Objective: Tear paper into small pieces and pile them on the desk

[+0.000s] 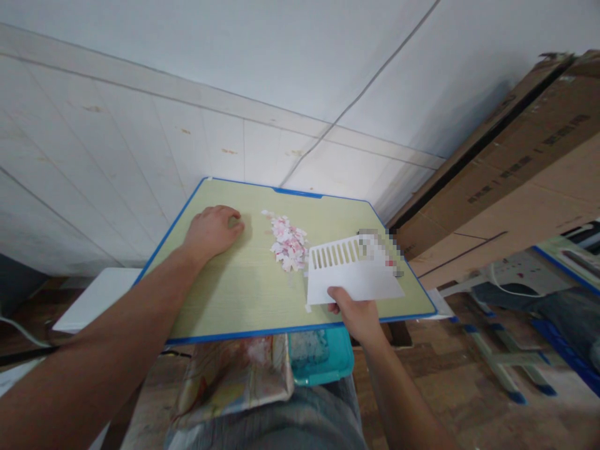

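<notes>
My right hand (359, 315) grips the lower edge of a white paper sheet (349, 281), thumb on top and fingers underneath. A row of several narrow slots is cut along the sheet's upper part, and the tabletop shows through them. My left hand (215, 231) rests at the left of the pale green tabletop (229, 300), fingers loosely curled with a gap beside the thumb; nothing shows in it. Between the hands lies a pile of pink and white flower-shaped paper cutouts (288, 244), close to the sheet's left edge.
Blue edging (290, 332) runs round the tabletop, which stands against a white wall. Large cardboard boxes (506, 169) lean at the right. Below the front edge are a turquoise plastic bin (323, 372) and a patterned cloth bag (239, 381). Another desk stands at far right.
</notes>
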